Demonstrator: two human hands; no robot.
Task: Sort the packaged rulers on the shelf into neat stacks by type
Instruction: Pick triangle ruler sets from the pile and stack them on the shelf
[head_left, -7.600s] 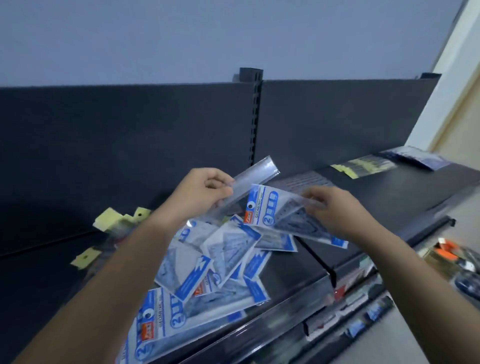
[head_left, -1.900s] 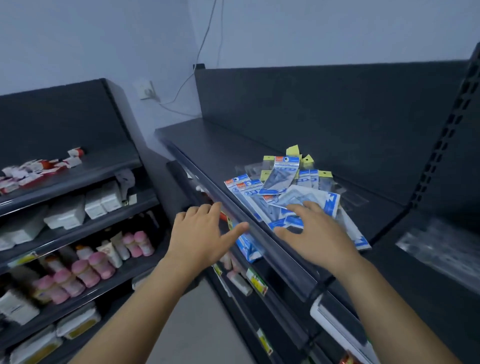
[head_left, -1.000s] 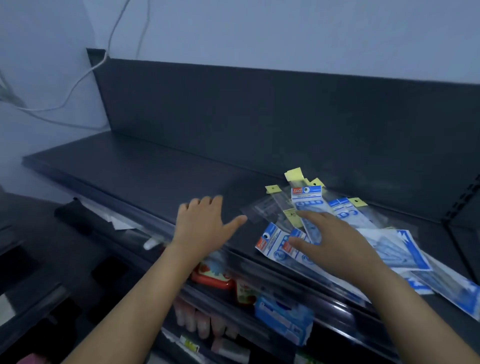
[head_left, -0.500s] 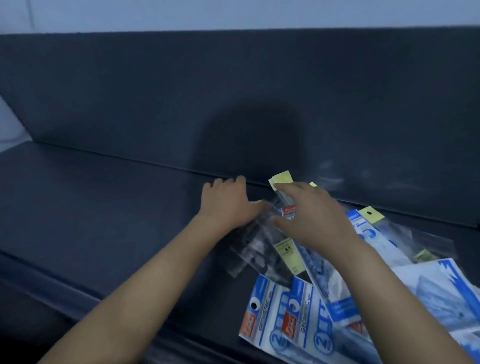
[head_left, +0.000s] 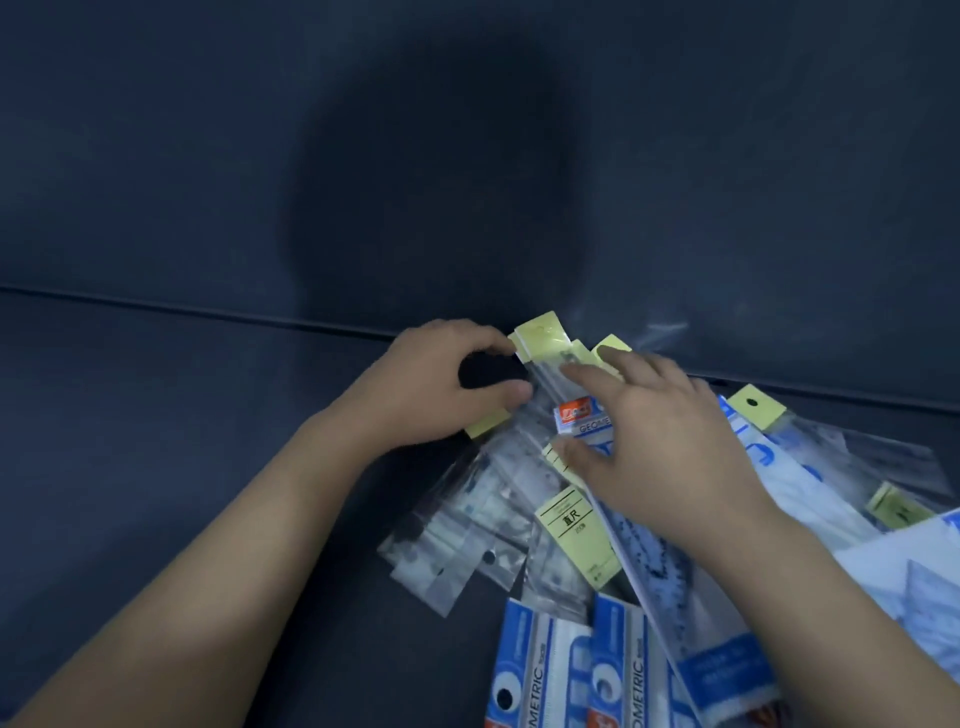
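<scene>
Both bare forearms reach in from the lower edge over the dark shelf (head_left: 182, 467), meeting at a jumbled pile of packaged rulers that lies toward the right, close against the shelf's upright back panel (head_left: 208, 156). The left hand (head_left: 441, 384) is palm down with its fingers curled into a C: the forefinger tip touches the left edge of a yellow-topped ruler sleeve (head_left: 540, 335) at the back of the pile, and the thumb tip meets the clear plastic just below, so the hand pinches that sleeve by its side. The right hand (head_left: 665, 452) lies flat on top of the pile with its fingers spread and fairly straight, the forefinger reaching onto the same sleeve and the thumb stretched out to the left, pressing down on a blue packet (head_left: 576, 415) with a red logo. Below the left hand, clear ruler sleeves (head_left: 467, 535) fan out toward the front of the shelf, overlapping one another, one with a yellow label (head_left: 574, 525) printed in black. Blue-and-white geometry packets (head_left: 623, 675) lie side by side at the lower edge, partly under the right forearm. More sleeves, with a yellow header (head_left: 756, 408), spread to the right. A dark shadow (head_left: 426, 182) falls on the back panel above the hands.
</scene>
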